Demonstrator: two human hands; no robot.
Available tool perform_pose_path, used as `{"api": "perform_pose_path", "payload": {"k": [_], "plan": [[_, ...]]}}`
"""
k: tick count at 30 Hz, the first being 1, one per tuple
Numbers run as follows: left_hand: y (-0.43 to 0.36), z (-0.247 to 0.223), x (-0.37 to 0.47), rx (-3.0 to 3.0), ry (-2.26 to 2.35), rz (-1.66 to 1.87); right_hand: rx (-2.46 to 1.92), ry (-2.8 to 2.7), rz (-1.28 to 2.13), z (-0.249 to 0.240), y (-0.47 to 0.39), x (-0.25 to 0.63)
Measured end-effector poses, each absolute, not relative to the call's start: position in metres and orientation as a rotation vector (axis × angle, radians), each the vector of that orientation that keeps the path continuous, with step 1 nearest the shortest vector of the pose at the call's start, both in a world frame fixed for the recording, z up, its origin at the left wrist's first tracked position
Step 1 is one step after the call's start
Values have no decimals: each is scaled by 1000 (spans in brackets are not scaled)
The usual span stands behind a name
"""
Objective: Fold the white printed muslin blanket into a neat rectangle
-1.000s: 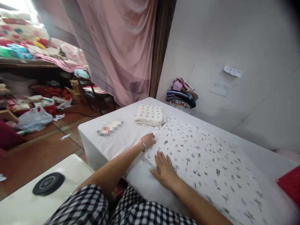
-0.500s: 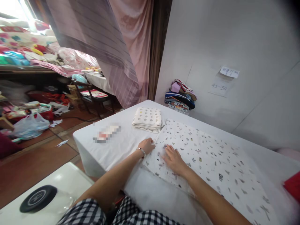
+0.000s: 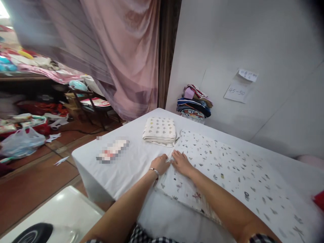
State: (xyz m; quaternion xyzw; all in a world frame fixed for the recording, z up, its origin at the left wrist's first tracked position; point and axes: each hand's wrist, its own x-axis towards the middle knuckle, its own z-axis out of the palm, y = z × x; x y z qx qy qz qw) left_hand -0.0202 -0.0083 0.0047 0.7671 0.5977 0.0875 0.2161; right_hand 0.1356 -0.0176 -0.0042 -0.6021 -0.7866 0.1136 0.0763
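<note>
A white cloth [image 3: 227,165] printed with small plants and insects lies spread flat across the table. My left hand [image 3: 160,164], with a bracelet at the wrist, is at the cloth's left edge. Its fingers are bent and closed on that edge, the fingertips partly hidden. Close beside it, my right hand [image 3: 181,163] rests palm down on the cloth, fingers stretched out near the same edge. Just beyond both hands sits a folded cream cloth [image 3: 159,130] with a pear-like print.
The white-covered table [image 3: 131,155] carries a blurred-out object [image 3: 112,151] at left. Folded clothes [image 3: 194,103] are stacked by the wall beyond the far edge. A white surface with a black round object [image 3: 34,233] stands lower left. A pink curtain [image 3: 136,60] hangs behind.
My right hand has slid left and away from me along the cloth, up to its left edge beside my left hand. The view has turned slightly right.
</note>
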Motion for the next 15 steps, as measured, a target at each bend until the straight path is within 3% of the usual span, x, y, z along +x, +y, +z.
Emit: {"api": "perform_pose_path", "payload": {"k": [9,15], "plan": [[-9,2,-20,2138,1631,204,-1812,-2343,385,1,31,162],[-10,2,-20,2138,1627,184,-2221,-1881,317,30,104,200]]}}
